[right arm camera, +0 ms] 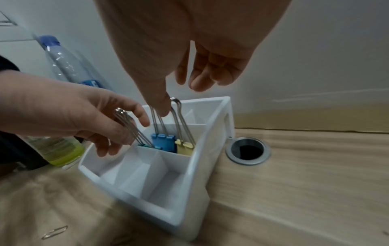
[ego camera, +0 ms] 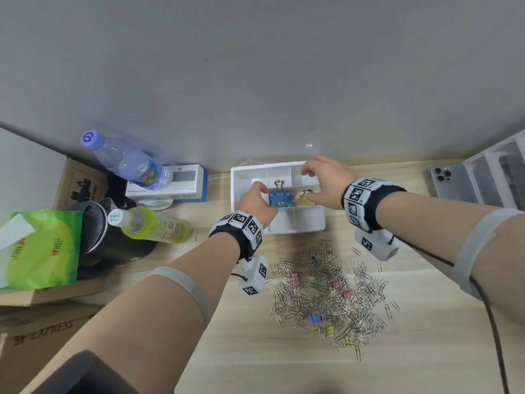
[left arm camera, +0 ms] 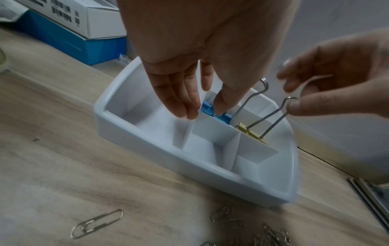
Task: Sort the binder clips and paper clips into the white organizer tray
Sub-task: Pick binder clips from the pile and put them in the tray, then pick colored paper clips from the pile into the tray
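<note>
The white organizer tray (ego camera: 234,194) (left arm camera: 189,166) (right arm camera: 189,191) stands on the desk by the wall. A blue binder clip (ego camera: 279,198) (right arm camera: 164,141) and a yellow binder clip (ego camera: 306,202) (left arm camera: 250,133) (right arm camera: 185,147) stand in its back compartments with their wire handles up. My left hand (ego camera: 267,199) (left arm camera: 205,108) (right arm camera: 126,126) reaches into the tray and pinches the blue clip between thumb and fingers. My right hand (ego camera: 308,184) (left arm camera: 292,96) (right arm camera: 179,99) hovers over the yellow clip, thumb touching a wire handle, its other fingers loose and apart. The front compartments hold nothing.
A pile of paper clips (ego camera: 326,294) with small pink (ego camera: 295,278), blue (ego camera: 314,318) and yellow (ego camera: 329,330) binder clips lies in front of the tray. Bottles (ego camera: 153,226), a black kettle (ego camera: 96,237), boxes and a tissue pack crowd the left. At the right are a phone (ego camera: 451,183) and a desk grommet hole (right arm camera: 248,151).
</note>
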Demonstrator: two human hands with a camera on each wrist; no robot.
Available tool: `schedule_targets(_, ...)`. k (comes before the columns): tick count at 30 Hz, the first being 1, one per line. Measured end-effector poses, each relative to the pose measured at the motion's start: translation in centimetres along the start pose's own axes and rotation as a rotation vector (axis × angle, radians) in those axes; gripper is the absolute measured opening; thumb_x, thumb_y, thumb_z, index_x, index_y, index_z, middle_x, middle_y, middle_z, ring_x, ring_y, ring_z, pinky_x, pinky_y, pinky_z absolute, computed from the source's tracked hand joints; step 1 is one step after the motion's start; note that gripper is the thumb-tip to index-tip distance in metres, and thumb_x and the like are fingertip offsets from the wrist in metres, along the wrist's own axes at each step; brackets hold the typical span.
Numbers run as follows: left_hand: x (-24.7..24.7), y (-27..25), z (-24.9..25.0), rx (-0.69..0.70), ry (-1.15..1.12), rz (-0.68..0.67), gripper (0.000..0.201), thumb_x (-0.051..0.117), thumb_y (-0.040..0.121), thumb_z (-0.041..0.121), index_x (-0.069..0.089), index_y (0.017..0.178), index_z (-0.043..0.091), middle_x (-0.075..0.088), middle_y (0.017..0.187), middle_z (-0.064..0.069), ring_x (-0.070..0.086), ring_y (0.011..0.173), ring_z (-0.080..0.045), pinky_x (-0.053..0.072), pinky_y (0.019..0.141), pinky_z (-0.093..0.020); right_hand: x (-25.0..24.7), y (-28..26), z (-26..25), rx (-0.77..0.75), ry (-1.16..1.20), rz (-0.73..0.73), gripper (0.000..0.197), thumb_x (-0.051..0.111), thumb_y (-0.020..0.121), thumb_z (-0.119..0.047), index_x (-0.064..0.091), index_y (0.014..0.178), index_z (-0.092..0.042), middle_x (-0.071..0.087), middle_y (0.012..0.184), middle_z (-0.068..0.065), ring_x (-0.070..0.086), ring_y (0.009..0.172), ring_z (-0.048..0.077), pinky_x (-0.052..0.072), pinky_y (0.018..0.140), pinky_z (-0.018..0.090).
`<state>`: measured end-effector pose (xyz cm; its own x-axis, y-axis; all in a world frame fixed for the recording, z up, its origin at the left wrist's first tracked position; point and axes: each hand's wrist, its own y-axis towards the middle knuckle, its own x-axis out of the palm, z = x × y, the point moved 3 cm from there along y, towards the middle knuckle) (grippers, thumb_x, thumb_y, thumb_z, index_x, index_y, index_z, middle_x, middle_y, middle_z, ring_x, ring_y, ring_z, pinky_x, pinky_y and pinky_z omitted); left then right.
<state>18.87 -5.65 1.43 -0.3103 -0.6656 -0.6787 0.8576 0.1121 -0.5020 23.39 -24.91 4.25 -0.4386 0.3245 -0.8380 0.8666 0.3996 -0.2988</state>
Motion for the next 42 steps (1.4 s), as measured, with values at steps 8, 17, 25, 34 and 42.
schedule_targets(8, 0.4, -1.3, 0.2, -0.027, -0.007, -0.066, 0.048, 0.061, 0.081, 0.010, 0.045, 0.124, 0.021, 0.068, 0.094, -0.002, 0.060, 0.076, -0.014, 0.048, 0.057, -0.021, 1.4, 0.3, 1.5, 0.301, 0.238, 0.097, 0.020, 0.055, 0.092, -0.019, 0.067, 0.107, -0.023, 0.069, 0.100, 0.007, 0.066, 0.085, 0.022, 0.057, 0.082, 0.037)
schedule_targets(17, -1.2, -3.0, -1.3, -0.064, 0.095, -0.027, 0.026, 0.064, 0.079, 0.019, 0.061, 0.105, 0.018, 0.065, 0.097, -0.001, 0.065, 0.085, -0.018, 0.053, 0.071, -0.029, 0.5, -0.4, 0.6, 0.324, 0.277, 0.104, 0.026, 0.046, 0.088, -0.015, 0.056, 0.108, -0.028, 0.068, 0.095, 0.005, 0.066, 0.078, 0.023, 0.059, 0.073, 0.037)
schedule_targets(25, -0.1, -7.2, -2.7, -0.121, 0.220, -0.251, 0.016, 0.068, 0.080, 0.022, 0.071, 0.086, 0.007, 0.074, 0.086, -0.007, 0.064, 0.073, -0.018, 0.057, 0.068, -0.031, 1.9, -6.3, 1.2, 0.257, 0.279, -0.051, 0.019, 0.056, 0.088, -0.009, 0.063, 0.089, -0.027, 0.064, 0.092, -0.004, 0.064, 0.086, 0.017, 0.055, 0.075, 0.029)
schedule_targets(34, 5.8, -12.3, -3.4, -0.153, 0.209, -0.438, 0.012, 0.076, 0.077, 0.024, 0.069, 0.077, 0.015, 0.070, 0.076, -0.002, 0.059, 0.062, -0.013, 0.046, 0.050, -0.021, 8.9, -11.2, 0.3, 0.166, 0.192, -0.238, 0.026, 0.072, 0.084, -0.029, 0.067, 0.109, -0.024, 0.068, 0.098, -0.003, 0.065, 0.086, 0.015, 0.055, 0.078, 0.031)
schedule_targets(42, 8.5, -14.5, -6.2, -0.076, 0.182, -0.413, 0.014, 0.082, 0.068, 0.018, 0.069, 0.068, 0.021, 0.066, 0.071, 0.008, 0.063, 0.069, -0.009, 0.055, 0.066, -0.026, 12.2, -12.0, -0.8, 0.147, 0.175, -0.128, 0.009, 0.064, 0.089, -0.025, 0.070, 0.093, -0.021, 0.068, 0.090, -0.002, 0.063, 0.083, 0.018, 0.055, 0.080, 0.036)
